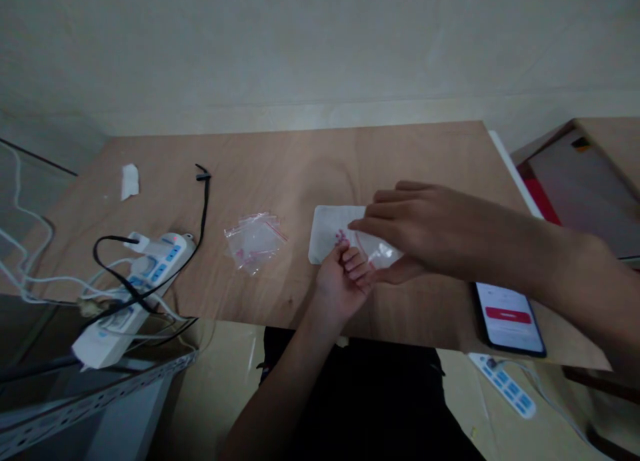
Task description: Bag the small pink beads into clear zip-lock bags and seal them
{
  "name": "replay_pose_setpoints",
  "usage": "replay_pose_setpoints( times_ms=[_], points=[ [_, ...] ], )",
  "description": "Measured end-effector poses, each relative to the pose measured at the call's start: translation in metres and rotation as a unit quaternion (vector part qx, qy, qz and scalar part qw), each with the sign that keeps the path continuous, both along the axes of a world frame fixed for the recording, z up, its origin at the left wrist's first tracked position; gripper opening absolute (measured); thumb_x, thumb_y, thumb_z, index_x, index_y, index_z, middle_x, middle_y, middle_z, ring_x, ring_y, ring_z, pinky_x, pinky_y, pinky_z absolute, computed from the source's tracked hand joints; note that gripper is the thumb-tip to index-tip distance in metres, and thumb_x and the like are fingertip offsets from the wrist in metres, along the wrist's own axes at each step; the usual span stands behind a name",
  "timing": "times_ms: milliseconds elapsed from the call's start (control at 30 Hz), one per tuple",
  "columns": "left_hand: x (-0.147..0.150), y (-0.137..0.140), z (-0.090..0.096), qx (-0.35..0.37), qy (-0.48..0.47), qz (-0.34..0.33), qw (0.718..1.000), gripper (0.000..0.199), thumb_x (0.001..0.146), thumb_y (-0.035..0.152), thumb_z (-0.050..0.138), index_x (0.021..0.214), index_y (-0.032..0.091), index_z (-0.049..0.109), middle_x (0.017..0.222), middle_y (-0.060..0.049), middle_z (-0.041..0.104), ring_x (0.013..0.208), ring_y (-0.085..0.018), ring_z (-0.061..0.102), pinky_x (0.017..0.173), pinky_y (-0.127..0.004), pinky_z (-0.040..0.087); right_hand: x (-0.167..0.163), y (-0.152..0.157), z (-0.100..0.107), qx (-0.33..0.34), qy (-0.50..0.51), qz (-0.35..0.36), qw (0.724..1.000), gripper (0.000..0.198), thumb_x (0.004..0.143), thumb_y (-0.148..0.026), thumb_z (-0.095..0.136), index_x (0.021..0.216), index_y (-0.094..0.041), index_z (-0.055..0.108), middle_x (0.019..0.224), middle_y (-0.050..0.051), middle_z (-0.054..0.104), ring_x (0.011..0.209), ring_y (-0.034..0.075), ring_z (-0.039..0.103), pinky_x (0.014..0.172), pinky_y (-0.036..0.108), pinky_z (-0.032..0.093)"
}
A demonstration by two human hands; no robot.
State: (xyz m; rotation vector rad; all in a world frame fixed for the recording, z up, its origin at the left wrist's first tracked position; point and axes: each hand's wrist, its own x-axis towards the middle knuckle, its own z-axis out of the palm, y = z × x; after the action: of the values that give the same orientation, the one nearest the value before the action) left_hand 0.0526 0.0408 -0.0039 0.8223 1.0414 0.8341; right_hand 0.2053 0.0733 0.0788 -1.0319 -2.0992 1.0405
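In front of me a white tray (323,224) lies on the table with small pink pieces (341,237) on it, too small to name. My left hand (345,281) is at its front edge, palm up and fingers curled in; what they hold, if anything, is hidden. Over the tray's right part, my right hand (407,227) has a clear zip bag (380,251) with a red seal line between its thumb and fingers. The left fingertips are close beside this bag. To the left lies a loose pile of clear zip bags (256,241), with some pink showing in it.
A power strip (150,267) with tangled cables stands at the table's left end. Behind it are a black cable (206,201) and a white scrap (130,181). A lit phone (509,317) lies near the front right edge, above another power strip (505,384) lower down.
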Motion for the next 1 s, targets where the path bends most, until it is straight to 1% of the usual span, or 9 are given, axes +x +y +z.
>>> replay_pose_setpoints(
  times_ms=[100, 167, 200, 267, 367, 533, 767, 900, 1000],
  points=[
    [-0.003, 0.009, -0.004, -0.030, -0.001, 0.002, 1.000, 0.046, 0.096, 0.037, 0.029, 0.052, 0.025, 0.018, 0.045, 0.007, 0.017, 0.037, -0.010, 0.018, 0.038, -0.026, 0.023, 0.034, -0.005, 0.007, 0.168, -0.161, -0.085, 0.969, 0.053, 0.071, -0.062, 0.072, 0.107, -0.024, 0.073, 0.089, 0.006, 0.073, 0.085, 0.025, 0.068, 0.079, 0.042, 0.053],
    [-0.001, 0.018, -0.009, 0.050, 0.118, 0.050, 0.991, 0.046, 0.097, 0.035, 0.028, 0.052, 0.025, 0.024, 0.047, 0.005, 0.025, 0.039, -0.011, 0.026, 0.043, -0.027, 0.025, 0.053, -0.011, -0.012, 0.201, -0.181, -0.180, 0.946, 0.057, 0.076, -0.063, 0.067, 0.114, -0.021, 0.070, 0.090, 0.009, 0.072, 0.076, 0.023, 0.067, 0.070, 0.039, 0.054],
    [0.000, 0.023, -0.012, 0.129, 0.217, 0.064, 0.965, 0.046, 0.098, 0.035, 0.029, 0.053, 0.024, 0.028, 0.049, 0.004, 0.031, 0.042, -0.012, 0.034, 0.047, -0.028, 0.029, 0.060, -0.014, -0.027, 0.199, -0.188, -0.231, 0.934, 0.057, 0.076, -0.062, 0.068, 0.114, -0.020, 0.070, 0.091, 0.011, 0.073, 0.076, 0.024, 0.067, 0.071, 0.040, 0.055],
    [0.005, 0.034, -0.020, 0.287, 0.404, 0.042, 0.868, 0.043, 0.100, 0.034, 0.031, 0.059, 0.023, 0.040, 0.058, -0.001, 0.047, 0.055, -0.016, 0.050, 0.057, -0.030, 0.036, 0.068, -0.017, -0.061, 0.187, -0.205, -0.342, 0.898, 0.059, 0.077, -0.060, 0.068, 0.115, -0.014, 0.069, 0.092, 0.015, 0.073, 0.080, 0.028, 0.068, 0.074, 0.046, 0.055],
    [0.013, 0.049, -0.035, 0.388, 0.519, -0.031, 0.761, 0.034, 0.099, 0.029, 0.037, 0.071, 0.020, 0.053, 0.075, -0.007, 0.061, 0.075, -0.022, 0.059, 0.071, -0.034, 0.041, 0.062, -0.019, -0.108, 0.158, -0.269, -0.423, 0.851, 0.064, 0.086, -0.055, 0.057, 0.126, -0.004, 0.060, 0.116, 0.027, 0.067, 0.113, 0.040, 0.060, 0.092, 0.057, 0.048],
    [0.018, 0.056, -0.051, 0.414, 0.549, -0.075, 0.722, 0.020, 0.094, 0.020, 0.047, 0.077, 0.017, 0.058, 0.086, -0.012, 0.064, 0.092, -0.026, 0.058, 0.085, -0.039, 0.043, 0.034, -0.023, -0.142, 0.081, -0.344, -0.424, 0.834, 0.068, 0.098, -0.041, 0.036, 0.144, 0.009, 0.033, 0.151, 0.031, 0.033, 0.144, 0.040, 0.029, 0.115, 0.058, 0.026],
    [0.015, 0.052, -0.049, 0.435, 0.571, -0.072, 0.692, 0.017, 0.094, 0.023, 0.046, 0.085, 0.016, 0.059, 0.095, -0.012, 0.064, 0.095, -0.026, 0.058, 0.085, -0.039, 0.045, 0.029, -0.026, -0.144, 0.065, -0.351, -0.430, 0.829, 0.073, 0.099, -0.049, 0.022, 0.150, 0.004, 0.025, 0.156, 0.027, 0.028, 0.147, 0.037, 0.022, 0.117, 0.058, 0.020],
    [-0.017, 0.045, -0.032, 0.467, 0.533, 0.038, 0.704, 0.019, 0.095, 0.028, 0.045, 0.086, 0.018, 0.059, 0.093, -0.009, 0.064, 0.091, -0.022, 0.060, 0.085, -0.035, 0.046, 0.030, -0.027, -0.142, 0.050, -0.331, -0.434, 0.837, 0.077, 0.099, -0.050, 0.022, 0.150, 0.008, 0.020, 0.156, 0.029, 0.025, 0.148, 0.037, 0.019, 0.118, 0.057, 0.018],
    [-0.060, 0.044, -0.020, 0.360, 0.612, 0.119, 0.694, 0.029, 0.094, 0.038, 0.045, 0.082, 0.017, 0.059, 0.084, -0.010, 0.066, 0.088, -0.025, 0.063, 0.081, -0.038, 0.047, 0.029, -0.029, -0.138, 0.053, -0.302, -0.442, 0.843, 0.082, 0.098, -0.052, 0.024, 0.151, 0.008, 0.012, 0.158, 0.030, 0.018, 0.149, 0.039, 0.012, 0.118, 0.060, 0.015]
  ],
)
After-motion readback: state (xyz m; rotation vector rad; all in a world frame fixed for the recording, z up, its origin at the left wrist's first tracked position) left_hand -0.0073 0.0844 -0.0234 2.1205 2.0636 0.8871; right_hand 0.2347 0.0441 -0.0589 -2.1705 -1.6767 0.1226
